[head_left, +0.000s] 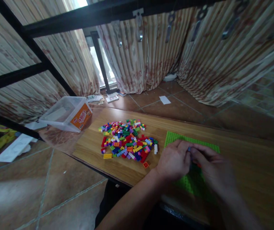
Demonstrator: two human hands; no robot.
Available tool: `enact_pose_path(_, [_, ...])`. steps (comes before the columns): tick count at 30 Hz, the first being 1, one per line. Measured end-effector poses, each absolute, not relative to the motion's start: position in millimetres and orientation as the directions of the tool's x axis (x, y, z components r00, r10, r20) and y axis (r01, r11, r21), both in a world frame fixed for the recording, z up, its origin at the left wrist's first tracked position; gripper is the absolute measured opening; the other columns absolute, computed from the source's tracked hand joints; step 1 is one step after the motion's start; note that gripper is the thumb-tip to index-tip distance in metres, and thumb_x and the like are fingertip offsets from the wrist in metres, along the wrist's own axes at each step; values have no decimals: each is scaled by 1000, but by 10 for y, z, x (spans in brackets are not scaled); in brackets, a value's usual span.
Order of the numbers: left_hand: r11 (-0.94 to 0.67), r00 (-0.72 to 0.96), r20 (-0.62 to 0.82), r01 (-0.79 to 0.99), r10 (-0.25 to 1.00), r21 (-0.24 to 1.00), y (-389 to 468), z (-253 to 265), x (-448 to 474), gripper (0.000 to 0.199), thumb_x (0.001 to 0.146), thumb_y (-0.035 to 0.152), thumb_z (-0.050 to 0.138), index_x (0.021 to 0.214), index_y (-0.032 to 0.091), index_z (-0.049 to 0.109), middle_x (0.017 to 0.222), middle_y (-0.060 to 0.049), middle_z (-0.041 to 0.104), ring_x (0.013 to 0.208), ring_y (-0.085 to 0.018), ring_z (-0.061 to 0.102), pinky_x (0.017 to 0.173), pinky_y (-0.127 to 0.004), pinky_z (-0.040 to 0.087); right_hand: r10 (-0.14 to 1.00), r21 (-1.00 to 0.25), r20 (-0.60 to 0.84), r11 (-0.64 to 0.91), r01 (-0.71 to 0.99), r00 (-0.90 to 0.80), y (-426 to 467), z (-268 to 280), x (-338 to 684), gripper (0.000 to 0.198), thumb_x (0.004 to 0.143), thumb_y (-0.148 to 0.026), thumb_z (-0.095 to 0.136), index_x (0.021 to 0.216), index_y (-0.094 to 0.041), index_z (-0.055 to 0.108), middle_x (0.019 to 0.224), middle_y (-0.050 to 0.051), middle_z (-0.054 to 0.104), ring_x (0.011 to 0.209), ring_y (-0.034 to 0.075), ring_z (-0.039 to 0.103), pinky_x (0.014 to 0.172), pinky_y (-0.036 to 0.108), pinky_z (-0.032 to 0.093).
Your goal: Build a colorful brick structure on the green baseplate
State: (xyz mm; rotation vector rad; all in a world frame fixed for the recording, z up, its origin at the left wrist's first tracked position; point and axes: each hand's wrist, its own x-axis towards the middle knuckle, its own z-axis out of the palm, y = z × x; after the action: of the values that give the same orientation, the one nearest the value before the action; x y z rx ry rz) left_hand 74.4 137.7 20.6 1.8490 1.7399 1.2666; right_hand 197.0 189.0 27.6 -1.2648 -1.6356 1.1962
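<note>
My left hand (175, 161) and my right hand (213, 167) meet above a green studded baseplate (175, 136), both with closed fingers. A small blue toy brick (189, 149) shows at the place where the fingertips come together. Just below, a bit of an orange-red brick (198, 165) peeks out by the right fingers. My fingers hide most of what is held, so whether these bricks are joined I cannot tell. To the left of my hands lies a loose heap of toy bricks (127, 143) in many colours and sizes.
The wooden table (247, 156) carries the heap and the baseplate. A clear plastic box (67, 111) with an orange label stands beyond the table's left end. Black metal bars (79, 24) cross above, with metal hooks hanging. Striped curtains (137, 64) hang behind.
</note>
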Motion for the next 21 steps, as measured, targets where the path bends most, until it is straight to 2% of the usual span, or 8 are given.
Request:
enact_pose_path(6, [-186, -236, 414, 631, 879, 753, 1260, 309, 485, 42, 71, 3, 47, 108, 18, 58, 98, -7, 67, 92, -19, 64, 85, -33, 54, 961, -924, 35, 135, 357, -273, 1786, 293, 1810, 30, 76, -45, 66, 96, -24, 74, 95, 6, 75, 81, 23, 69, 71, 35, 55])
enact_pose_path(11, [-72, -508, 418, 568, 753, 820, 1137, 368, 100, 40, 71, -2, 44, 100, 19, 61, 94, -4, 69, 87, -16, 65, 82, -29, 54, 922, -867, 91, 259, 426, -375, 1612, 198, 1629, 27, 77, -45, 63, 92, -25, 74, 85, 4, 74, 74, 21, 67, 66, 33, 52])
enact_pose_path(14, [-15, -628, 408, 534, 662, 846, 1047, 375, -186, 35, 72, -2, 44, 94, 18, 63, 88, -4, 69, 81, -14, 65, 77, -26, 53, 859, -848, 141, 362, 387, -493, 1465, 154, 1499, 23, 80, -42, 61, 90, -25, 73, 90, 4, 73, 79, 21, 66, 68, 32, 51])
enact_pose_path(18, [163, -721, 312, 507, 618, 847, 838, 398, -641, 29, 74, 1, 47, 90, 15, 67, 84, -5, 70, 78, -15, 65, 75, -27, 51, 771, -818, 187, 466, 339, -609, 1321, 107, 1357, 20, 84, -37, 57, 89, -24, 71, 95, 5, 71, 83, 20, 67, 73, 32, 52])
enact_pose_path(21, [351, -712, 175, 525, 680, 776, 627, 419, -960, 25, 74, 7, 51, 86, 16, 71, 77, -3, 70, 72, -15, 63, 69, -26, 49, 734, -772, 189, 522, 364, -652, 1283, 59, 1289, 21, 86, -34, 54, 91, -22, 71, 97, 6, 71, 87, 21, 67, 78, 34, 51])
